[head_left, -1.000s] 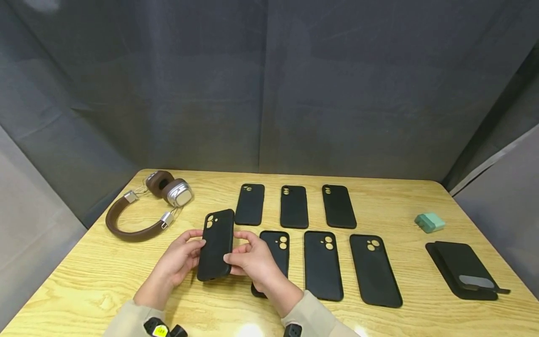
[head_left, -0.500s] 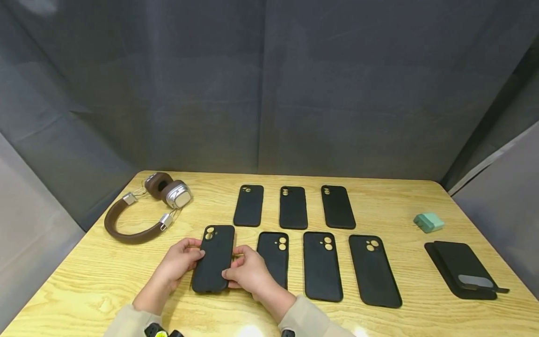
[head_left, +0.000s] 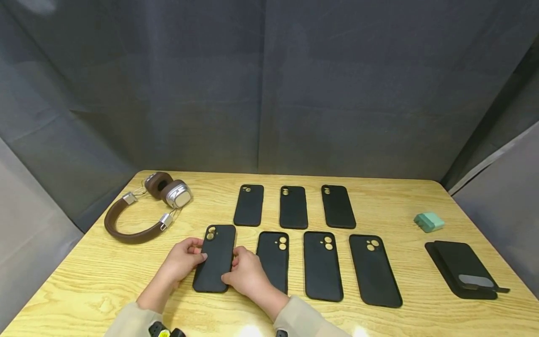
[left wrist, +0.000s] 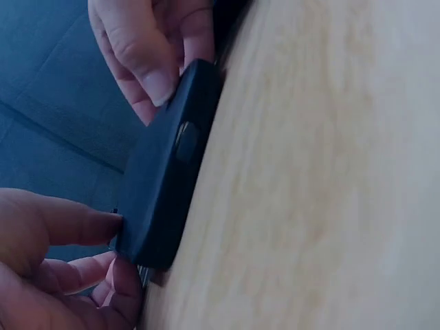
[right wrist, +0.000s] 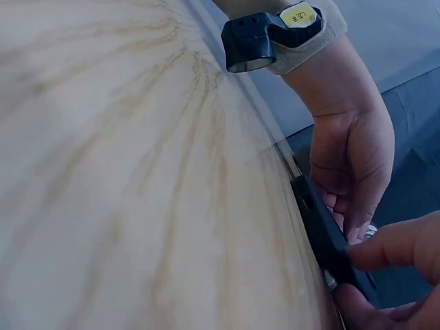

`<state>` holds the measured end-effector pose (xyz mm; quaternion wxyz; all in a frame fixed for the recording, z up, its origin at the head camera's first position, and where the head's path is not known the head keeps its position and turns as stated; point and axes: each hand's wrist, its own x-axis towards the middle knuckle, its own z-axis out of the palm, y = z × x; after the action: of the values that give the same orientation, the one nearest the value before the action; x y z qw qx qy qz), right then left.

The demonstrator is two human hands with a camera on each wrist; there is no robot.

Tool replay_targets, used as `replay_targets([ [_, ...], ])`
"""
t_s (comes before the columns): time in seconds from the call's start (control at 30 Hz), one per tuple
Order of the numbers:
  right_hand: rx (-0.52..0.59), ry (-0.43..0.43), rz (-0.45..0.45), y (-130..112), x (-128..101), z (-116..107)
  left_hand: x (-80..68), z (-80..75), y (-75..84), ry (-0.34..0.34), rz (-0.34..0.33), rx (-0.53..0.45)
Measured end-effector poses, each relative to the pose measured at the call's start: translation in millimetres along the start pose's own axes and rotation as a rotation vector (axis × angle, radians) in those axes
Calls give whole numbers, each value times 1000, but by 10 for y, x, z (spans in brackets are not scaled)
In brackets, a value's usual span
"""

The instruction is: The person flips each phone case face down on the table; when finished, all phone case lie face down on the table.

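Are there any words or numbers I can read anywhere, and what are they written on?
Yellow sticker on the black wrist band above the left hand: dark marks, too blurred to read.
Phone cases, headphones, green box: no writing shows.

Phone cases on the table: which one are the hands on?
The leftmost case of the near row; the left hand and right hand hold its edges, the other six lie untouched.

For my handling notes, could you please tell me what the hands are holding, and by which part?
Both hands hold one black phone case, flat on the table: the left hand on its left long edge, the right hand on its right long edge.
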<state>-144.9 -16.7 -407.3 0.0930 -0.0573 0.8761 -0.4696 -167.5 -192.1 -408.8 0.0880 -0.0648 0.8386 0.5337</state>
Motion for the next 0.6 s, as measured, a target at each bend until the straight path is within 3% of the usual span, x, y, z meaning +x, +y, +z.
replay_targets([
  [0.2,-98,-9,-10,-10,25,7,-21,16,26,7,3,72],
  [0.6,-121,-24,-6,-16,33,1,-38,47,105,8,-12,289],
])
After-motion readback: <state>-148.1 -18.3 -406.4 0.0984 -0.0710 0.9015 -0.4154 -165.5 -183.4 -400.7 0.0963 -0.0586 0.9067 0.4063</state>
